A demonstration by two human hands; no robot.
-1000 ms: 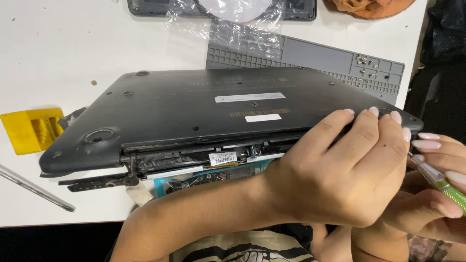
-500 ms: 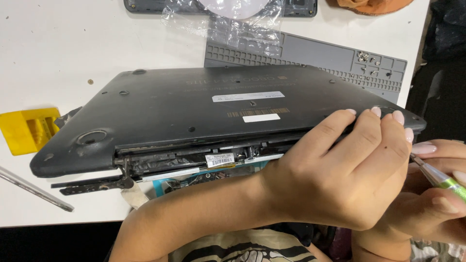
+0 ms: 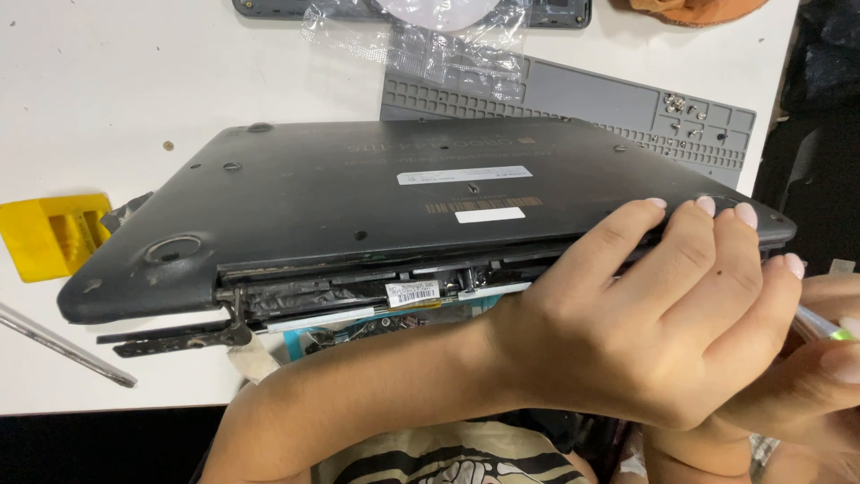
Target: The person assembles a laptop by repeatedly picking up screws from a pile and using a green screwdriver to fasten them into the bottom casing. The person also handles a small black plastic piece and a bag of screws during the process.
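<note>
A dark grey laptop (image 3: 376,206) lies upside down on the white table, its bottom cover facing up and its near edge gaping open over the hinge (image 3: 179,333) and inner parts. My left hand (image 3: 645,323) reaches across from the lower left and grips the laptop's near right corner, fingers on top of the cover. My right hand (image 3: 806,385) sits just behind it at the right edge and pinches a thin green and white tool (image 3: 820,324) pointed at the laptop's corner. The tool's tip is hidden behind my left hand.
A grey work mat (image 3: 627,99) with small screws (image 3: 681,108) in its tray lies behind the laptop, under a clear plastic bag (image 3: 439,45). A yellow block (image 3: 54,235) and a metal rod (image 3: 63,345) lie at the left. The table's front edge runs close below.
The laptop's left end has shifted slightly toward the left and near edge. My right hand with the tool has slid a little lower and further right. My left hand's grip is unchanged.
</note>
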